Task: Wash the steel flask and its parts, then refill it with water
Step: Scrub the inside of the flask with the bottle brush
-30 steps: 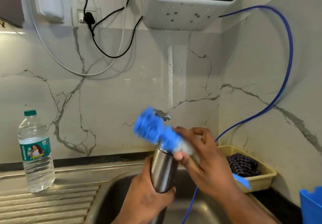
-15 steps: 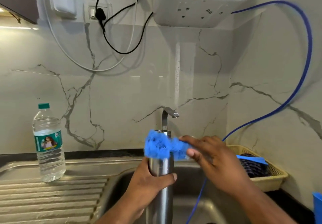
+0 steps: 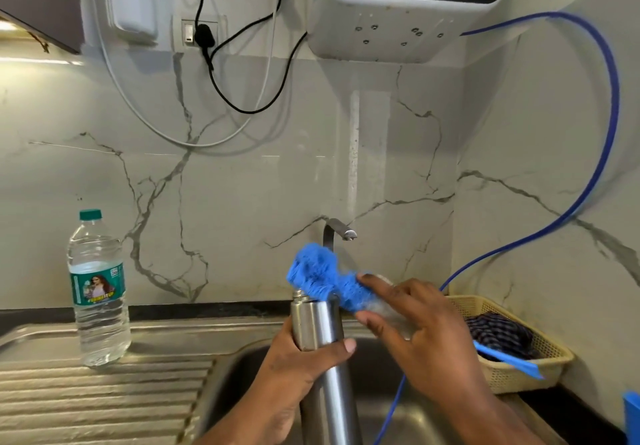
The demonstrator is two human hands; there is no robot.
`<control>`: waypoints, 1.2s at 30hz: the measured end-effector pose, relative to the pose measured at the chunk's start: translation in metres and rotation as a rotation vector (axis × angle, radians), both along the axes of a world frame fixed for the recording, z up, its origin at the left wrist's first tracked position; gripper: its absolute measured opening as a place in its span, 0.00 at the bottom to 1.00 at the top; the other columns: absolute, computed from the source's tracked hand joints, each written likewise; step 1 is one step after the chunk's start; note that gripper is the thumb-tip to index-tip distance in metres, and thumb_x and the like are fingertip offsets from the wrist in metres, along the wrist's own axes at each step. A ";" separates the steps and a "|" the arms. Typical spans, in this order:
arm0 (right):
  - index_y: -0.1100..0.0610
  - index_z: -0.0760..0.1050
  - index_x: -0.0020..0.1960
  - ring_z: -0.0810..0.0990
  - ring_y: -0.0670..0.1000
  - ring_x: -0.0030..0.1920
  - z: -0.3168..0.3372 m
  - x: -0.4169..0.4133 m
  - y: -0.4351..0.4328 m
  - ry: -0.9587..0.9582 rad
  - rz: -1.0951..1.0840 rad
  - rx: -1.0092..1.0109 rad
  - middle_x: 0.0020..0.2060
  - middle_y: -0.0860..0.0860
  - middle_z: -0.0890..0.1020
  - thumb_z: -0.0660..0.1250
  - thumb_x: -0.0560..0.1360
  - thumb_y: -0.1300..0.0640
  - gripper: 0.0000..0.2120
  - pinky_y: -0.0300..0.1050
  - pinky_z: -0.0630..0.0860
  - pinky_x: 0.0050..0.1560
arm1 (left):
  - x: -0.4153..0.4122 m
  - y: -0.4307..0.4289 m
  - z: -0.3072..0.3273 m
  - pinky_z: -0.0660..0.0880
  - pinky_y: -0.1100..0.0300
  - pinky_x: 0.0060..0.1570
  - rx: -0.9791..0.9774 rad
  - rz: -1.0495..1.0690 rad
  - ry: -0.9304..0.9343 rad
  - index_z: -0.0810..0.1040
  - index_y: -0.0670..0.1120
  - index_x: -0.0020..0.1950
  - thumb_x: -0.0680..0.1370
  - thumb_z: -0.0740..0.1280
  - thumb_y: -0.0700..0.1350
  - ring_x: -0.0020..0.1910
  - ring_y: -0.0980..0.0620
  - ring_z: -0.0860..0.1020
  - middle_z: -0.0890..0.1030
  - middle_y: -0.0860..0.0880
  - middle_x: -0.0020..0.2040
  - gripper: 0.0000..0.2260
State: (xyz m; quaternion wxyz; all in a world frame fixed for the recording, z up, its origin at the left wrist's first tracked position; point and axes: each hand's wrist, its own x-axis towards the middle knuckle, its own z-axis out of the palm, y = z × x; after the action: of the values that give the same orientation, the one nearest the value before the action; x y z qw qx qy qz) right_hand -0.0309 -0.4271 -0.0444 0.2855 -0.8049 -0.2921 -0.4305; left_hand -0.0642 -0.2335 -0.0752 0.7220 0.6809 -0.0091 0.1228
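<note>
Brush [image 3: 311, 269] shifted right; flask [image 3: 315, 323] juts above left grip [image 3: 294, 372].

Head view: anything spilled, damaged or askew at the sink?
Nothing stands out. The left hand holds the steel flask roughly upright over the sink; the right hand holds the blue brush at its mouth.

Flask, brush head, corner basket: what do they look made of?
Flask: looks like brushed stainless steel, satin grey with soft vertical highlights.
Brush head: probably synthetic bristles or foam, bright blue and fuzzy; motion blur leaves it open.
Basket: likely moulded plastic, matte beige, with a fine lattice wall.
</note>
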 end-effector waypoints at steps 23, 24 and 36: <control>0.26 0.70 0.69 0.73 0.45 0.34 -0.003 -0.012 0.006 0.083 -0.067 0.060 0.38 0.42 0.71 0.68 0.75 0.35 0.24 0.37 0.70 0.29 | -0.003 -0.007 0.010 0.82 0.47 0.50 -0.365 -0.024 -0.057 0.79 0.51 0.63 0.64 0.83 0.47 0.52 0.41 0.85 0.86 0.41 0.53 0.29; 0.27 0.71 0.69 0.72 0.45 0.34 -0.003 -0.013 0.007 0.075 -0.041 0.053 0.38 0.42 0.70 0.69 0.75 0.36 0.24 0.35 0.69 0.30 | -0.003 -0.006 0.011 0.82 0.46 0.52 -0.361 -0.008 -0.063 0.79 0.51 0.63 0.65 0.83 0.48 0.53 0.41 0.85 0.86 0.42 0.53 0.28; 0.26 0.71 0.68 0.77 0.42 0.40 -0.010 -0.007 0.011 0.083 0.036 0.135 0.42 0.39 0.75 0.70 0.74 0.37 0.24 0.30 0.70 0.36 | -0.013 0.000 0.021 0.79 0.45 0.60 -0.317 -0.034 -0.086 0.83 0.54 0.60 0.74 0.73 0.55 0.54 0.45 0.85 0.87 0.46 0.54 0.16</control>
State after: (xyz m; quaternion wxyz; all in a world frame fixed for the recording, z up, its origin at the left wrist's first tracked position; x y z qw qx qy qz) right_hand -0.0377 -0.4159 -0.0540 0.3585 -0.7956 -0.2649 -0.4103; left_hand -0.0767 -0.2330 -0.0537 0.8214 0.5521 -0.0321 0.1394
